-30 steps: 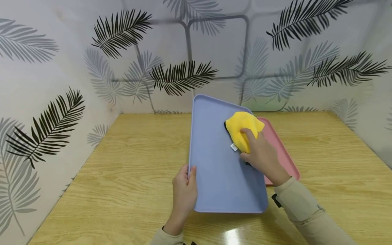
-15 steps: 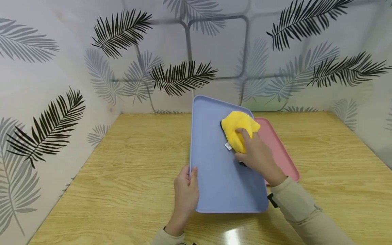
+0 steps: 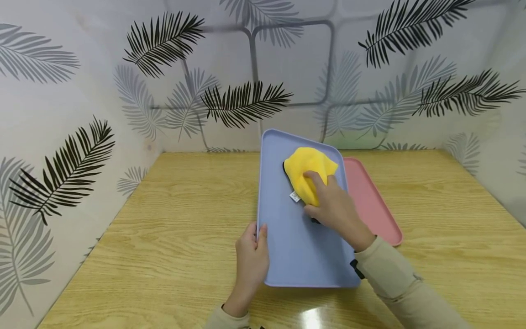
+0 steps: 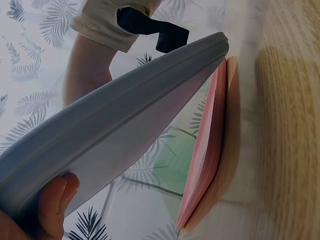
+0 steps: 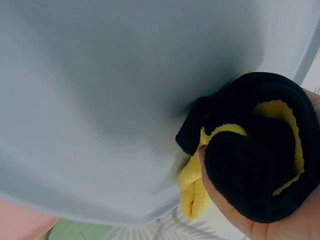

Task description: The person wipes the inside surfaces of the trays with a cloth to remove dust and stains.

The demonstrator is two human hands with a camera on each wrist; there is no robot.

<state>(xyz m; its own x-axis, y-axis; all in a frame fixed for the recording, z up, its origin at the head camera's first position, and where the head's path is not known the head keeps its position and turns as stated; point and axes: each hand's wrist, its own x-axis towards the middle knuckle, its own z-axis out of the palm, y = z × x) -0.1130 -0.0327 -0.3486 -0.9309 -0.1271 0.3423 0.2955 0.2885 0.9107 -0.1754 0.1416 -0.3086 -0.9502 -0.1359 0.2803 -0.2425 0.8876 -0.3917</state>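
A blue tray is held up off the table at a tilt, its inner face toward the head camera. My left hand grips its left edge, thumb on the inner side; in the left wrist view fingertips curl under the tray's underside. My right hand holds a bunched cloth, yellow on one side and black on the other, against the upper middle of the tray's face. In the right wrist view the cloth is folded in the palm, with the thumb over it. A small white label sticks out.
Behind the blue tray a pink tray lies on the wooden table, partly hidden. Walls with a leaf pattern stand at the back and both sides.
My right hand has moved left across the blue tray with the cloth. The left hand and the tray have shifted very slightly to the right.
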